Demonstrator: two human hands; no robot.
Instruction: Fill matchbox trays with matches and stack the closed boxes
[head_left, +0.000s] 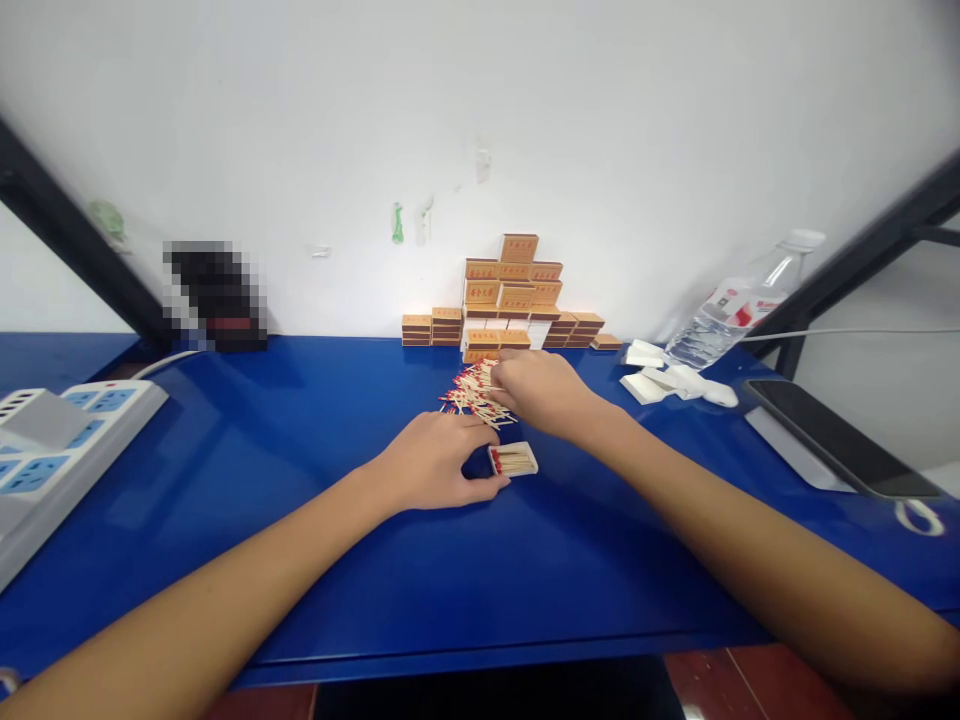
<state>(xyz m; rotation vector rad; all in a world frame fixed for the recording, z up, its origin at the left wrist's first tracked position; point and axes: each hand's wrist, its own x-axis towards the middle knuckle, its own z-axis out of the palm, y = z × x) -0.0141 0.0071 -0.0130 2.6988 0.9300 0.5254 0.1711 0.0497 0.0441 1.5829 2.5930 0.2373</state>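
My left hand [442, 460] rests on the blue table, its thumb and fingers closed on the left end of a small white matchbox tray [529, 462]. Several red-tipped matches [514, 460] lie side by side in that tray. Farther back, my right hand [540, 390] reaches into the right side of a loose pile of matches [472, 390]. Its fingers are bent together at the pile; whether a match is between them is too small to make out. Just behind the pile stand stacked orange-brown matchboxes [499, 295], built up against the wall.
Lower stacks of matchboxes [431, 328] flank the tall one. To the right are white tray pieces [649, 385], a tilted water bottle [731, 310] and a phone [832, 435]. A power strip [97, 400] lies at left. The blue table [375, 600] ends in front of me.
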